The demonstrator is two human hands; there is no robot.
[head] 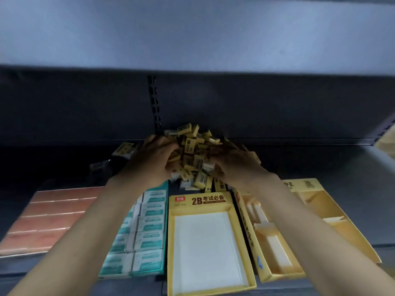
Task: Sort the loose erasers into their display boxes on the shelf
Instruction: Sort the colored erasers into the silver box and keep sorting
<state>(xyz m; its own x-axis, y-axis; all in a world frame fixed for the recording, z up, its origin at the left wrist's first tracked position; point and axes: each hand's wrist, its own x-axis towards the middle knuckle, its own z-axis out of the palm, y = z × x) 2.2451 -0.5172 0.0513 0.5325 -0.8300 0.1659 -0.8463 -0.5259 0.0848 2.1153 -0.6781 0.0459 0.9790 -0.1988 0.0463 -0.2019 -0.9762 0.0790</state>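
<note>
- My left hand (152, 161) and right hand (236, 165) curl their grip round the heap of small yellow-sleeved rectangular erasers (195, 154) between them.
- Just nearer than my grip, an empty yellow cardboard display box (215, 201) sits on the grey metal shelf (363, 189).

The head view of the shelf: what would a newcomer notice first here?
First, the heap of yellow erasers at the back of the shelf, with the left hand and right hand dug into its two sides. Next, the empty yellow display box in front of the heap, white inside. To its left lies a box of teal-and-white erasers, already full.
</note>
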